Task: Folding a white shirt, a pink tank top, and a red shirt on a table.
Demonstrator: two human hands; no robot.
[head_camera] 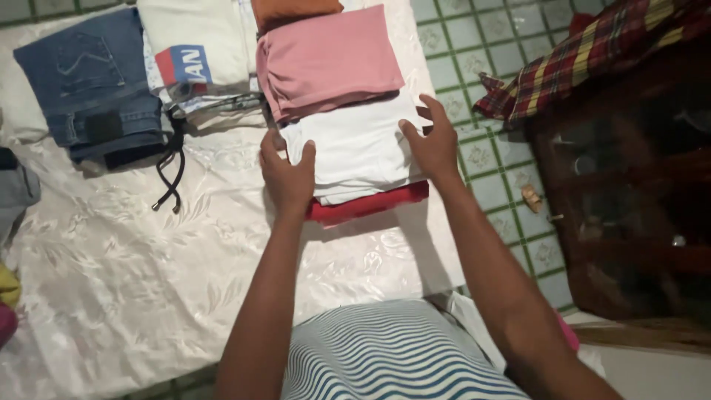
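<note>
I'm pressing left hand [287, 176] and right hand [433, 144], both flat and unclenched, on the white folded garment [355, 152] mid-frame; uneven pushing risks toppling it off the red garment [370, 204].

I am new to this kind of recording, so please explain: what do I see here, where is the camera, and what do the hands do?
There is one picture, from a camera worn on a person's head, looking down. No machine is here, only two bare hands. The left hand and the right hand both rest flat on a folded white garment. It lies on a folded red garment. Behind is a folded pink garment, further left folded jeans. All lie on a white patterned sheet. Nothing is gripped.
</note>
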